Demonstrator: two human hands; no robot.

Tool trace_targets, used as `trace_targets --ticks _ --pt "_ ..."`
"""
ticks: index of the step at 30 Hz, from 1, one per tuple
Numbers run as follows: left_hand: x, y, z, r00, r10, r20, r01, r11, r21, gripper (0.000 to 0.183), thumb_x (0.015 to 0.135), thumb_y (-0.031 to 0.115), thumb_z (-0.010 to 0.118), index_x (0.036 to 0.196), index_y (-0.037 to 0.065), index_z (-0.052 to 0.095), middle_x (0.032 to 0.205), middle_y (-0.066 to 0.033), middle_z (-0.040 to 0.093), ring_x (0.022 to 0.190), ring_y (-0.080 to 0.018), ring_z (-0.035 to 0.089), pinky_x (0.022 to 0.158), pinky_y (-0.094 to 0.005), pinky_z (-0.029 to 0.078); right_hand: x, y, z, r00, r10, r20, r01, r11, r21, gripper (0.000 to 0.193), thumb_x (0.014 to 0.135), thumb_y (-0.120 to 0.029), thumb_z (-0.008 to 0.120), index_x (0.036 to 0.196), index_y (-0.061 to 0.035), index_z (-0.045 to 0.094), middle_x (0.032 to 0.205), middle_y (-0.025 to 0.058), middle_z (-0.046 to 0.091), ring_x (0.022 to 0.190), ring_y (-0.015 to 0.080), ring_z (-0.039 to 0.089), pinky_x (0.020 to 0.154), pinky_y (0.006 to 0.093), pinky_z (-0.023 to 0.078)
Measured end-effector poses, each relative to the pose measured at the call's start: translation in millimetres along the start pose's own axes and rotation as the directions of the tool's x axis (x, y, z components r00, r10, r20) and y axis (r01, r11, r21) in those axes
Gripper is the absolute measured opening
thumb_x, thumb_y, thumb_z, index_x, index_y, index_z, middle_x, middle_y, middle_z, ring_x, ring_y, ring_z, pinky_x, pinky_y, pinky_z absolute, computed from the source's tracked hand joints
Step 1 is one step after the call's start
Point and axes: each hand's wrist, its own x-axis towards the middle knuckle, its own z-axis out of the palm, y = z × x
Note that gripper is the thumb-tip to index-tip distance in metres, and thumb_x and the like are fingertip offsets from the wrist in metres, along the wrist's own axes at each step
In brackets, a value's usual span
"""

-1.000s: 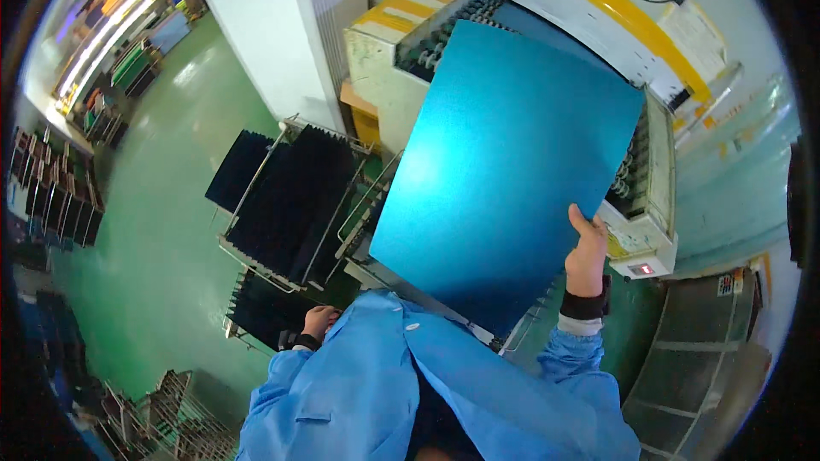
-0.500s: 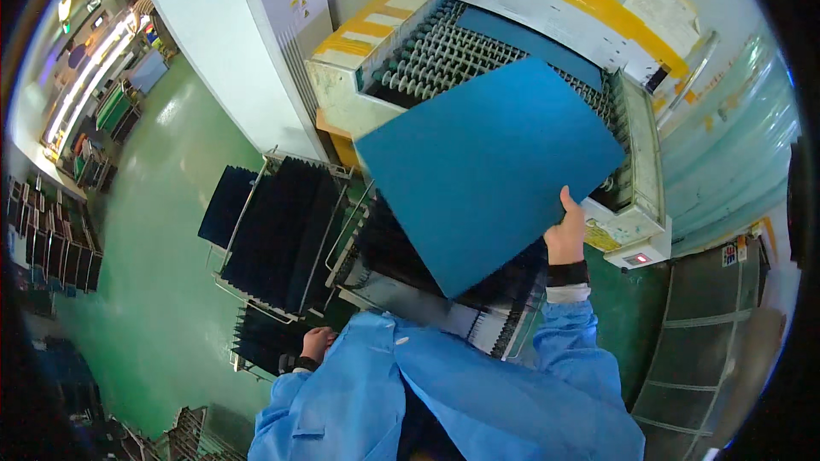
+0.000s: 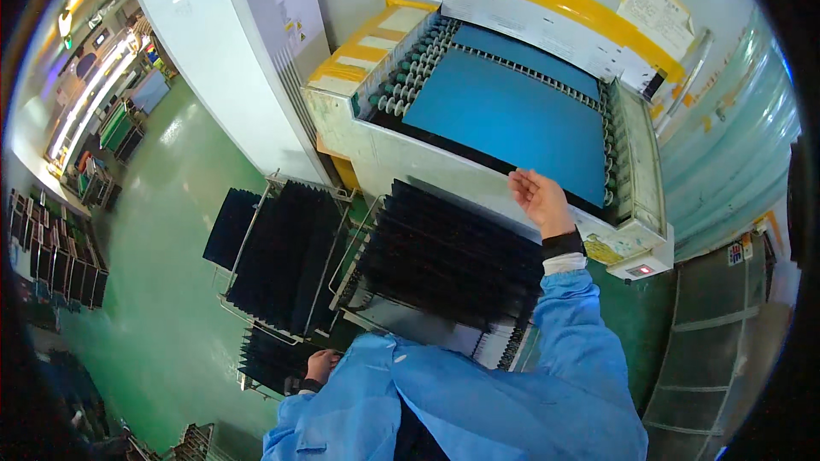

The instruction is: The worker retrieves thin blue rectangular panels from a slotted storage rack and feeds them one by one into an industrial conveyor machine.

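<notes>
Blue panel point(image 3: 512, 115) on rollers point(image 3: 398, 103) looks stiff and light, best held by its edges, with right hand point(image 3: 541, 201) nearby, loosely curled, empty, and left hand point(image 3: 322, 364) too hidden to tell.

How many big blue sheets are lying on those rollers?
2. The near sheet is just beyond the right hand; the far sheet is behind it, by the white panel. More may be hidden inside the machine.
</notes>
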Motion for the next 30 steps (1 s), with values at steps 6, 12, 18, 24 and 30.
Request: trace_targets --ticks 6,12,18,24,30 --pt "3 0 2 0.995 0.097 0.017 -0.098 0.991 0.094 0.014 0.087 0.017 0.056 0.089 0.004 0.060 0.070 -0.0034 0.059 0.057 -0.0120 0.052 0.051 -0.0262 0.042 24 -18 -13 0.899 -0.427 -0.102 0.307 0.777 -0.550 0.030 0.088 -0.025 0.055 0.109 -0.0028 0.057 0.105 0.0106 0.063 0.090 0.0215 0.061 0.072 0.0315 0.049" --pt "2 2 -2 0.993 0.109 0.038 -0.113 0.983 0.144 0.017 0.086 0.017 0.057 0.094 0.002 0.061 0.072 -0.0047 0.061 0.061 -0.0143 0.056 0.054 -0.0263 0.045 40 -13 -18 0.548 -0.804 0.232 0.023 -0.263 -0.965 0.038 0.083 -0.031 0.059 0.115 -0.0117 0.057 0.126 0.0129 0.052 0.116 0.0324 0.045 0.093 0.0460 0.036" --pt "-13 33 11 0.981 -0.182 -0.063 0.181 0.983 -0.021 0.019 0.086 0.015 0.058 0.097 0.000 0.059 0.075 -0.0073 0.062 0.064 -0.0158 0.058 0.054 -0.0272 0.046 43 -22 -21 0.632 -0.738 0.236 -0.032 -0.330 -0.944 0.044 0.083 -0.036 0.056 0.121 -0.0132 0.054 0.133 0.0140 0.045 0.124 0.0350 0.037 0.101 0.0501 0.028" --pt "-1 -11 0 0.997 0.071 0.005 -0.071 0.995 0.074 0.020 0.086 0.015 0.058 0.097 -0.002 0.059 0.076 -0.0082 0.062 0.064 -0.0161 0.058 0.055 -0.0285 0.047 51 -26 -21 0.623 -0.732 0.276 -0.022 -0.369 -0.929 0.044 0.084 -0.035 0.056 0.122 -0.0137 0.053 0.131 0.0135 0.046 0.121 0.0347 0.039 0.098 0.0495 0.031" --pt "-5 -17 0 0.986 0.166 -0.002 -0.165 0.978 0.131 0.017 0.086 0.014 0.058 0.094 -0.001 0.060 0.077 -0.0090 0.063 0.065 -0.0159 0.060 0.058 -0.0284 0.049 55 -28 -27 0.646 -0.711 0.278 0.018 -0.350 -0.937 0.043 0.083 -0.035 0.057 0.121 -0.0137 0.054 0.132 0.0125 0.046 0.124 0.0327 0.038 0.100 0.0489 0.029"
